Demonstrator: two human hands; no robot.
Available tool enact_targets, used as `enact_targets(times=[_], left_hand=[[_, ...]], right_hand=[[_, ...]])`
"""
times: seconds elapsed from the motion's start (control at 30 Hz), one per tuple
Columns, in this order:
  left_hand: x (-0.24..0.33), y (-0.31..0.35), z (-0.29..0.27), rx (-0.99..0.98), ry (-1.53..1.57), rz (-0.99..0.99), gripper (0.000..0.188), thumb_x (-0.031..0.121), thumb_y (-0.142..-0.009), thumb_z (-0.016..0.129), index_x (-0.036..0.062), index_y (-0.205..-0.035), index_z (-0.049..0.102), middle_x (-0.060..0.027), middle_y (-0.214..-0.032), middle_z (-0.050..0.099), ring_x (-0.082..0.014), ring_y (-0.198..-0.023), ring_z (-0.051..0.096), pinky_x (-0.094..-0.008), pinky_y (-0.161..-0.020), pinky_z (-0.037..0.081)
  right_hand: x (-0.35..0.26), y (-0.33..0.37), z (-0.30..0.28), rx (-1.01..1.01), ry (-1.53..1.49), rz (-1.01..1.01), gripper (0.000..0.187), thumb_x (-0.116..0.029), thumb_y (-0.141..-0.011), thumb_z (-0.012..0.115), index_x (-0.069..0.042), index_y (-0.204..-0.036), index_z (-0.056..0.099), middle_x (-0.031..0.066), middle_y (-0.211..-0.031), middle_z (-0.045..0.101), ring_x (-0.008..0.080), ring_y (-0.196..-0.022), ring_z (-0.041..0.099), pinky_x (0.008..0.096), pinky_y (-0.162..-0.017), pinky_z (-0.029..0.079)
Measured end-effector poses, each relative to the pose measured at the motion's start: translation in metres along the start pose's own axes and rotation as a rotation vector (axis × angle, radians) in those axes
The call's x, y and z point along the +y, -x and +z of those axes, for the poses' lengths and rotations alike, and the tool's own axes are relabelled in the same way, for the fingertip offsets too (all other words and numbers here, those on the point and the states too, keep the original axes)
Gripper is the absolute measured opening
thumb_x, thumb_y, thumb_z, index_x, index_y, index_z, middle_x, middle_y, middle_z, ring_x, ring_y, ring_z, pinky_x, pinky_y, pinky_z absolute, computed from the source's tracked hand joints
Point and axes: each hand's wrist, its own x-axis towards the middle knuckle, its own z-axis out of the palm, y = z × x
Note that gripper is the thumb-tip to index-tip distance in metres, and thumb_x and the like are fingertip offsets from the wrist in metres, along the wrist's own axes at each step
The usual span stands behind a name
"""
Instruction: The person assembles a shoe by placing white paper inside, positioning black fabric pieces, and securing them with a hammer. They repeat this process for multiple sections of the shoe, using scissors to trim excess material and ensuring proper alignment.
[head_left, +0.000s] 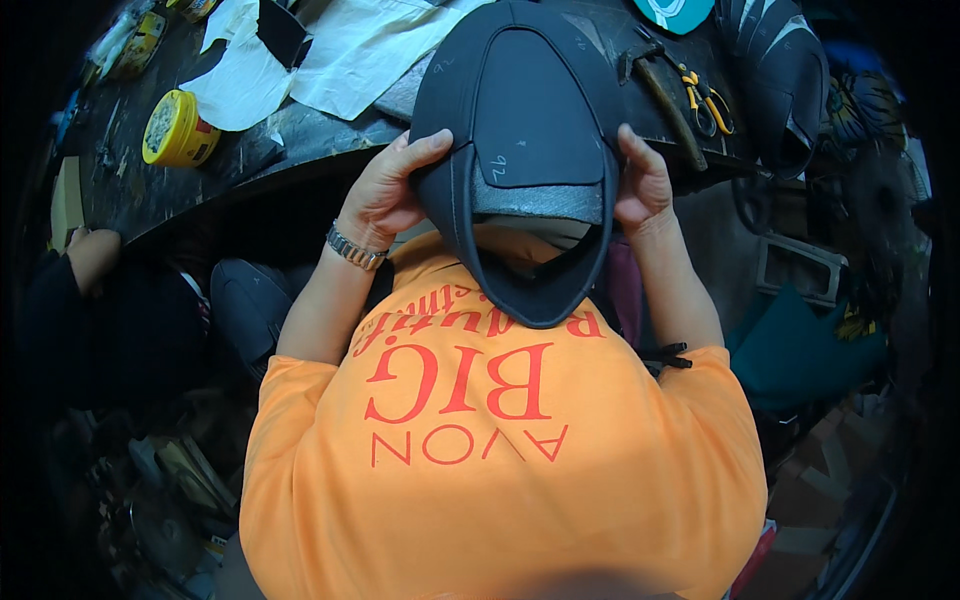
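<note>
A black stitched cover (545, 105), rounded at the far end and narrowing to a bound, open lip toward me, is raised in front of my chest, over the table's near edge. Pale chalk marks show on its panel, and a strip of grey foam (535, 202) lies under that panel's lower edge. My left hand (395, 180) grips the cover's left side, thumb on the outside and fingers partly hidden. On the opposite side my right hand (642, 183) holds the edge with its thumb up and fingers curled. A metal watch circles my left wrist.
On the dark worktable (245, 180) are a yellow tub (180, 130), white cloth (345, 60), a hammer (672, 115) and yellow-handled scissors (714, 112). A similar dark piece (775, 90) stands at the right. Another person's hand (93, 254) shows at the far left, near a black piece (250, 305).
</note>
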Motion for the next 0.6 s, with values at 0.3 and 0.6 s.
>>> enact_targets(times=[0.3,0.6], left_hand=[[-0.001,0.002,-0.011,-0.081,0.042,0.011,0.039,0.017,-0.101,0.062,-0.0031,-0.134,0.055,-0.0173,-0.121,0.07,-0.0246,-0.105,0.073,-0.0374,-0.089,0.062],[0.011,0.009,-0.002,-0.109,-0.045,0.018,0.036,0.014,-0.097,0.066,-0.0033,-0.128,0.059,-0.014,-0.116,0.072,-0.0193,-0.1,0.074,-0.0321,-0.09,0.061]], right_hand=[[0.0,0.012,0.004,0.006,0.208,-0.055,0.048,0.001,-0.084,0.071,0.006,-0.129,0.057,0.0152,-0.113,0.072,0.0222,-0.098,0.074,0.0359,-0.091,0.06],[-0.002,0.013,0.015,-0.039,0.234,-0.087,0.048,0.001,-0.081,0.07,0.007,-0.128,0.058,0.0145,-0.114,0.071,0.0215,-0.098,0.073,0.033,-0.093,0.058]])
